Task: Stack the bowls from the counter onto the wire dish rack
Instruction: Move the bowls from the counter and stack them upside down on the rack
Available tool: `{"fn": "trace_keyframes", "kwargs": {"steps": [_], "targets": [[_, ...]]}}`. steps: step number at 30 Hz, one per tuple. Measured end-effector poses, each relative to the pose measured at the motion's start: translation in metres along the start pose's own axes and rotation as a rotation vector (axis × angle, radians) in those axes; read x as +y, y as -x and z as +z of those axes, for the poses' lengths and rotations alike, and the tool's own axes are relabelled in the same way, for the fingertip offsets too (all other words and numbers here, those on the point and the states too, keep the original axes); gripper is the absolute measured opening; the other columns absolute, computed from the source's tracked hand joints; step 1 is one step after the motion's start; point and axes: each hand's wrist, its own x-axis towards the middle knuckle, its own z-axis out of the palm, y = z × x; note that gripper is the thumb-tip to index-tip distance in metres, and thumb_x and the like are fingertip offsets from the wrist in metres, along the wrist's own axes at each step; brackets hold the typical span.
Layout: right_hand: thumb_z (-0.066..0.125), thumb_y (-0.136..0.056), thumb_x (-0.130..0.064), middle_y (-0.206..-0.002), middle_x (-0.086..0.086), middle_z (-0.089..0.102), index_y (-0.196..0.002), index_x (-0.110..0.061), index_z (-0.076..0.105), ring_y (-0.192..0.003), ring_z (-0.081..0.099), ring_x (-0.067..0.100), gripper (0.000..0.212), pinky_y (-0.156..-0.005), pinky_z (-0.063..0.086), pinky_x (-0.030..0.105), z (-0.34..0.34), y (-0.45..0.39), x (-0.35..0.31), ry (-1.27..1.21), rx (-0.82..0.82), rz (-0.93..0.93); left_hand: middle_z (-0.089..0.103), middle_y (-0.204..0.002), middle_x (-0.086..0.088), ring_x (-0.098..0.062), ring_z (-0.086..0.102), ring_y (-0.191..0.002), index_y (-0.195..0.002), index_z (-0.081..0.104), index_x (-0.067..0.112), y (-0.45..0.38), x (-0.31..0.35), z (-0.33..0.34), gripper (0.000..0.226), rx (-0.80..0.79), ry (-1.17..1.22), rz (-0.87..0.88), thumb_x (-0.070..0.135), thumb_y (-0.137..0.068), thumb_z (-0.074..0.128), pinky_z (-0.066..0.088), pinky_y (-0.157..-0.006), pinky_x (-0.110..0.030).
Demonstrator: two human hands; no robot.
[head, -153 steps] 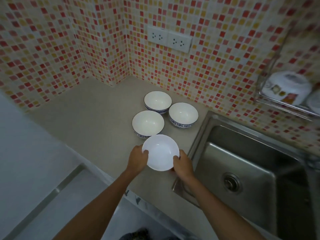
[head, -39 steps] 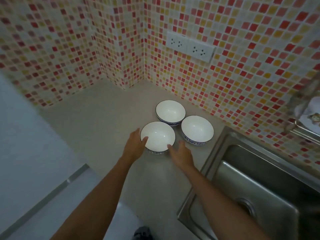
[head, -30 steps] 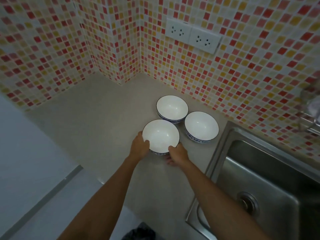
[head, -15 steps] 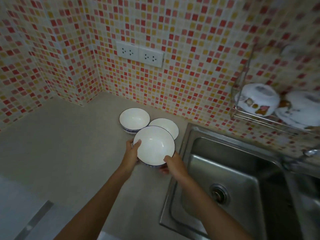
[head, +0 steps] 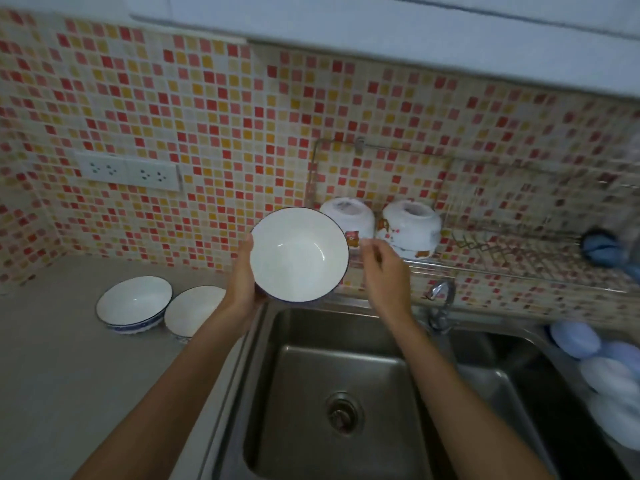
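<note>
**Bowl lifted off the counter and held up near the rack**

Half a second ago the bowl was low over the counter edge with both hands on it; now it is raised above the back of the sink, and the right hand has come off it. The view has swung to the right as well, so the whole rack now shows.

The left hand (head: 244, 284) grips the raised bowl (head: 299, 254) by its left side and underside, thumb on the rim, with the white inside tilted toward the camera. The right hand (head: 382, 271) is just beside the bowl's right edge, not touching it, its fingers loosely curled and holding nothing.

Behind the bowl, the wire rack (head: 512, 252) hangs on the tiled wall (head: 225, 133) above the sink (head: 332, 386). Two upside-down bowls (head: 412, 228) sit at its left end; the left one is partly hidden by the raised bowl. A blue object rests at the rack's far right, too blurred to identify.

Two more bowls (head: 135, 303) stand upright on the counter (head: 69, 358), left of the sink, touching or nearly so. The left forearm covers part of the one on the right. A double socket (head: 128, 171) is set in the wall above them, and a tap (head: 440, 299) stands behind the sink.
</note>
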Motion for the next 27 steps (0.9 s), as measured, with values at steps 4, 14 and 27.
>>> {"fn": "trace_keyframes", "kwargs": {"steps": [4,14,27], "targets": [[0.048,-0.090,-0.058,-0.141,0.011,0.052,-0.139,-0.013,0.043,-0.126,0.050,0.030,0.067,-0.102,0.046,0.048,-0.030,-0.056,0.049,0.256,0.055,-0.036,0.062,-0.108,0.004,-0.021,0.063,-0.092,-0.118,0.047,0.037,-0.007,0.013,0.043,0.034,0.001,-0.127,0.077,0.053,-0.094,0.030,0.057,-0.062,-0.029],[0.023,-0.097,-0.057,-0.156,0.015,0.028,-0.151,-0.004,0.020,-0.146,0.020,0.029,0.075,-0.120,0.009,0.047,-0.023,-0.065,0.098,0.743,0.088,-0.171,0.042,-0.135,0.001,-0.024,0.050,-0.116,-0.136,0.031,0.036,-0.039,0.034,0.105,0.050,-0.070,-0.443,0.317,0.061,-0.093,0.024,0.059,-0.076,-0.032],[0.015,-0.097,-0.053,-0.148,0.021,0.040,-0.144,0.003,0.035,-0.142,0.031,0.032,0.075,-0.117,0.015,0.050,-0.024,-0.063,0.091,0.761,0.151,-0.183,0.036,-0.141,-0.010,-0.023,0.037,-0.129,-0.141,0.035,0.036,-0.100,0.040,0.151,0.058,0.044,-0.911,0.851,0.046,-0.089,0.056,0.041,-0.102,-0.033]]}}
